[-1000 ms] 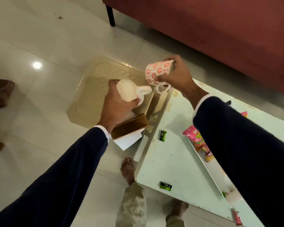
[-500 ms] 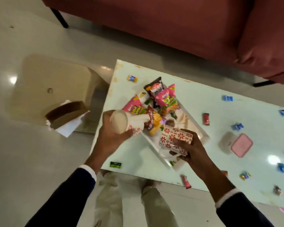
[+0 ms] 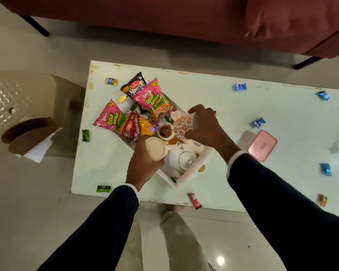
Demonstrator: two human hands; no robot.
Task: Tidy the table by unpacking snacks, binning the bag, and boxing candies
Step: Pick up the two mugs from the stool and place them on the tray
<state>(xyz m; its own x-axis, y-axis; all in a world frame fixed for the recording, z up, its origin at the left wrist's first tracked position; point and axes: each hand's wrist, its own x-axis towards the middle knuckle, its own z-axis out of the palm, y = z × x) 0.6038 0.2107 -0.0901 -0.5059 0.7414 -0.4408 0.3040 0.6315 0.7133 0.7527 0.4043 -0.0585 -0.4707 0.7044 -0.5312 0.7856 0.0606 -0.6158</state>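
**Asker:** Hands first, please: what is each one holding?

**Describer:** Both are over a white tray [image 3: 192, 174] that sits slantwise on a pale green tabletop [image 3: 213, 98]. The left hand [image 3: 143, 163] has its grip closed around a cream mug [image 3: 155, 148], tipped so its open mouth faces the camera. The right hand [image 3: 205, 127] has its grip wrapped around a red-flowered mug [image 3: 181, 127], lying on its side above the tray.

**Asker:** Where are the snacks?

**Describer:** Four packets lie piled at the tray's far-left end: two pink Tedhe Medhe packets [image 3: 154, 101] [image 3: 110, 119], a dark salted-snack packet [image 3: 134, 86] behind them, and a red Aloo Bhujia packet [image 3: 140, 128] nearest the left hand. A white teapot [image 3: 181, 159] and a small cup of tea [image 3: 165, 131] also sit in the tray.

**Asker:** And the candies?

**Describer:** Scattered loose on the tabletop. Blue ones [image 3: 240, 87] [image 3: 257, 122] lie to the right, a yellow-ended one [image 3: 111, 81] at the far left, green ones [image 3: 85, 134] [image 3: 103, 188] along the left edge, and a red one [image 3: 194, 200] at the near edge. A pink lidded box [image 3: 261, 145] rests on the tabletop, just right of the right wrist.

**Asker:** Anything off the tabletop?

**Describer:** A brown paper bag [image 3: 27, 137] on a beige stool [image 3: 33, 94] to the left, and a red sofa [image 3: 164, 16] beyond.
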